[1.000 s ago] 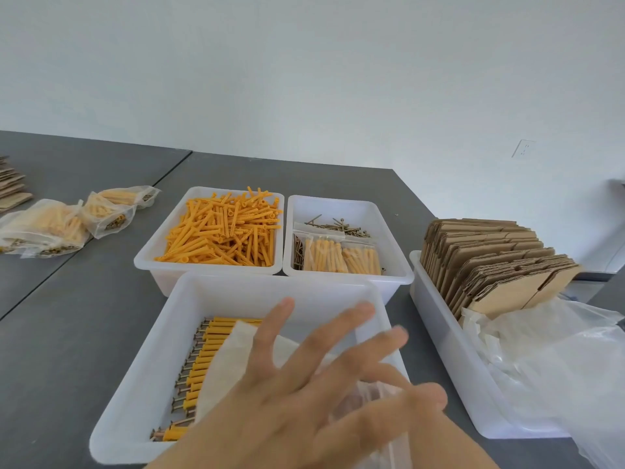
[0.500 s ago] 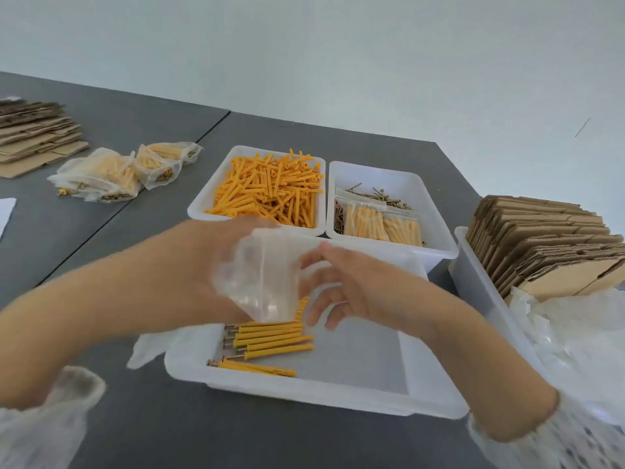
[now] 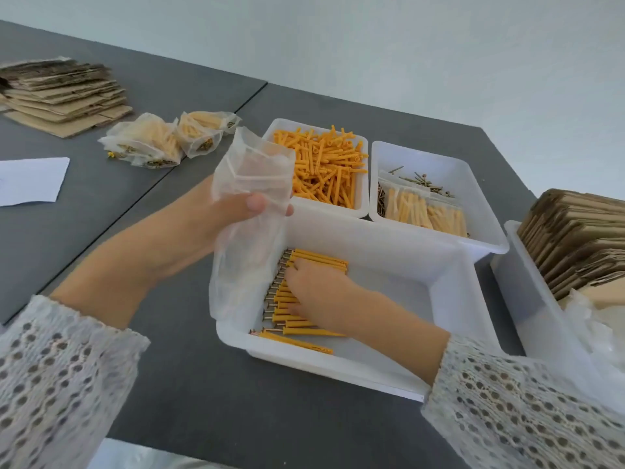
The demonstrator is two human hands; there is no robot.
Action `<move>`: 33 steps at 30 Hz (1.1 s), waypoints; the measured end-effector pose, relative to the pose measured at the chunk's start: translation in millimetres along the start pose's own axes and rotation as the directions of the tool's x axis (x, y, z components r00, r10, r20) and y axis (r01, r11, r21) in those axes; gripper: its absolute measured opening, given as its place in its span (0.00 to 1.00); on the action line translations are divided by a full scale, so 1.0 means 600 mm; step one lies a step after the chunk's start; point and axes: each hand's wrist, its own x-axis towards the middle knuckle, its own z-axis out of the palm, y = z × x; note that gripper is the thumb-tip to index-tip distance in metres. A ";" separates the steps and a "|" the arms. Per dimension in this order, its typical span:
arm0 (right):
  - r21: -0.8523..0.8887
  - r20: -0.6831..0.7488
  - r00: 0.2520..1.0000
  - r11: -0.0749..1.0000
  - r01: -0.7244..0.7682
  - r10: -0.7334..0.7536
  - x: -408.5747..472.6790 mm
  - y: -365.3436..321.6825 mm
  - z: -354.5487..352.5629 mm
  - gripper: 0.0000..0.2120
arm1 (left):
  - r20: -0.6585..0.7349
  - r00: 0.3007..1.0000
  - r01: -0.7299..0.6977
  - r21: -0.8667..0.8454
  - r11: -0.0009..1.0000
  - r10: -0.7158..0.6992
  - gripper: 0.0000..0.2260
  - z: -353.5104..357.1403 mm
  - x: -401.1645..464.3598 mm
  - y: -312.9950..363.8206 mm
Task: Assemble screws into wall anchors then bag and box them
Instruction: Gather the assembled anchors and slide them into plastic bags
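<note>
Half a second ago both hands met at the clear plastic bag (image 3: 250, 198) above the near white plastic tray (image 3: 439, 265); now the right hand (image 3: 318, 292) has dropped into that tray on the grey desk (image 3: 189, 384). The left hand (image 3: 216, 218) grips the bag upright at the tray's left rim, thumb pinching its front. The right hand lies on the row of orange wall anchors with screws (image 3: 304, 319); its fingertips are hidden, so its grasp cannot be told.
</note>
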 end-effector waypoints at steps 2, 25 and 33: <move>-0.022 0.002 0.999 0.999 -0.036 0.037 0.000 -0.004 0.002 0.17 | -0.057 0.997 -0.056 -0.072 0.996 0.052 0.57 -0.004 0.007 -0.003; 0.175 -0.065 0.997 0.984 -0.019 0.031 -0.020 0.033 0.017 0.13 | -0.079 0.993 -0.115 -0.359 0.926 0.092 0.38 0.013 0.035 -0.019; 0.924 -0.160 0.894 0.383 -0.013 0.418 -0.059 0.133 -0.044 0.08 | -0.004 0.997 0.069 -0.349 0.934 -0.075 0.20 0.048 0.066 -0.043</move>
